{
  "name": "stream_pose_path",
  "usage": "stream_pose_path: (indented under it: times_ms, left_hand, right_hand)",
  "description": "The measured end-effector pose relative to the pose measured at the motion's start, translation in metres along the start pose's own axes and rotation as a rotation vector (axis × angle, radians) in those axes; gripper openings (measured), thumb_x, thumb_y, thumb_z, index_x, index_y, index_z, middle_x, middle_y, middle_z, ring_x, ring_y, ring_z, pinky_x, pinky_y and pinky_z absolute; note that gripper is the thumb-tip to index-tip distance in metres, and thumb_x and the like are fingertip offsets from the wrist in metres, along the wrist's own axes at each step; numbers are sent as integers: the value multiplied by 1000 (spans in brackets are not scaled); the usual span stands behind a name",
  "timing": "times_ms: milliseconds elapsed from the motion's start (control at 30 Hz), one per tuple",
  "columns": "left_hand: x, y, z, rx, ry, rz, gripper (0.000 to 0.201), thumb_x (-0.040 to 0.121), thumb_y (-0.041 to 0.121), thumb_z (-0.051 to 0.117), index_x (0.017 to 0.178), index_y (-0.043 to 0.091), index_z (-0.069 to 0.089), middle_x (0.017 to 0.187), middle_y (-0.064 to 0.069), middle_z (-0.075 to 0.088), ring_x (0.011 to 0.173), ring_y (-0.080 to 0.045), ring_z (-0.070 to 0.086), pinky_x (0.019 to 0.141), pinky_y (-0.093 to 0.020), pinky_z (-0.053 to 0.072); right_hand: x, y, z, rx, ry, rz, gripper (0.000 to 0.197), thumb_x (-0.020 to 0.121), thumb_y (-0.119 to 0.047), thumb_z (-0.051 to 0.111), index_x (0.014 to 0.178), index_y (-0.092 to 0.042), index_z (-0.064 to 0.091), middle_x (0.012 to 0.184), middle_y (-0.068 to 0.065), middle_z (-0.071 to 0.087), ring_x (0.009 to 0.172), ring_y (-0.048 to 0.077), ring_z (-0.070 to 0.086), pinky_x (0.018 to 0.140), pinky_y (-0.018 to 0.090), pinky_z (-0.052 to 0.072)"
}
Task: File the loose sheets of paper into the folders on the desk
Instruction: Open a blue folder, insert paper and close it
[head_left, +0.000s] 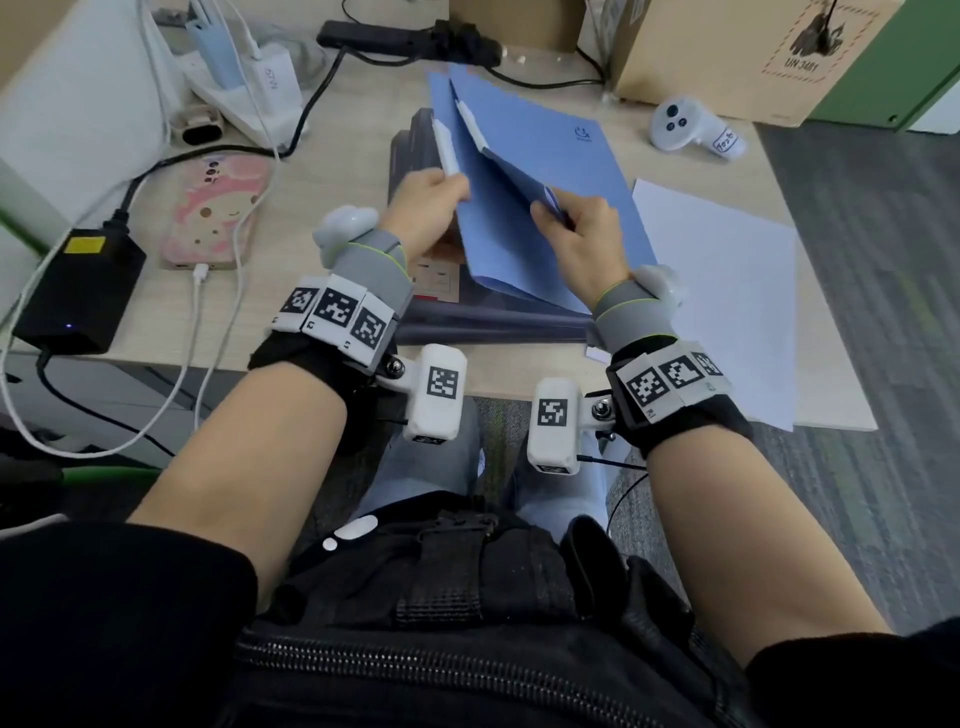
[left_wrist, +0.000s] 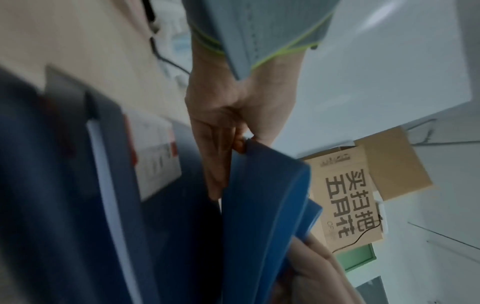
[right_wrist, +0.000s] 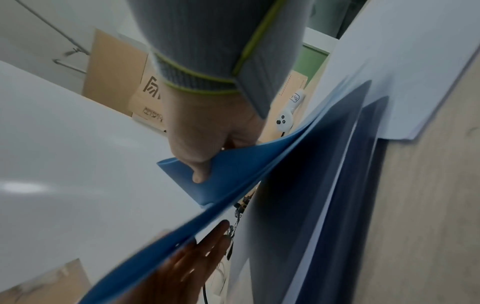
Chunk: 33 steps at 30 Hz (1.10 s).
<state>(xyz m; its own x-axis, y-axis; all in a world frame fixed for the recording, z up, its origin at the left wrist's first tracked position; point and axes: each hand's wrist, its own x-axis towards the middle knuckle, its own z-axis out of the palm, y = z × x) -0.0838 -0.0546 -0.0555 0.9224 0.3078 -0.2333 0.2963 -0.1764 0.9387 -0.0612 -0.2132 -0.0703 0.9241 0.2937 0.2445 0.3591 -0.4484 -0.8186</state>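
Observation:
A light blue folder (head_left: 545, 150) stands tilted and partly spread in the middle of the desk, resting on a dark folder (head_left: 493, 322). My left hand (head_left: 452, 192) pinches its left flap by the edge with the white strip; the left wrist view shows thumb and fingers of this hand (left_wrist: 233, 144) clamped on the blue edge (left_wrist: 259, 205). My right hand (head_left: 550, 213) pinches the near cover, its thumb (right_wrist: 200, 172) pressed on the blue sheet (right_wrist: 233, 174). Loose white sheets (head_left: 727, 291) lie flat to the right, also seen as white paper (right_wrist: 415, 61) in the right wrist view.
A phone in a pink case (head_left: 218, 213) and a black power adapter (head_left: 78, 291) with cables lie at the left. A white controller (head_left: 691, 130) and a cardboard box (head_left: 737, 52) sit at the back right. A black power strip (head_left: 405, 39) runs along the back.

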Motion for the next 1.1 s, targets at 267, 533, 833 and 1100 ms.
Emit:
stream_pose_path:
  times_ms: [267,533,833,1100]
  left_hand:
    - [9,-19,-91,73,316,55,22,78,15,44,57,20,38,73,-10,43,79,-17,41,70,-33,35]
    - [-17,-27,-145,25,508,202,20,76,17,35,57,21,33,63,-1,36,65,-16,31,58,-27,26]
    - [-46,-33,-182,-173,572,279,15,78,16,38,65,23,40,67,0,36,59,-10,29,54,-24,24]
    - [-59,-23,-191,-418,567,333,27,91,4,40,76,17,58,71,6,65,71,-15,59,70,-28,48]
  right_hand:
    - [-4,-11,32,16,-87,90,31,86,-11,63,117,-7,66,109,4,71,99,5,59,94,19,44]
    - [-6,-26,55,-192,-335,142,59,70,-7,78,125,-12,59,131,6,57,125,19,50,92,17,35]
    - [0,-66,76,266,-249,300,33,89,-19,44,113,-4,61,112,9,60,100,18,51,74,17,44]
    - [5,-82,89,330,-238,269,41,98,-34,44,123,-3,53,119,13,58,108,26,54,99,41,43]
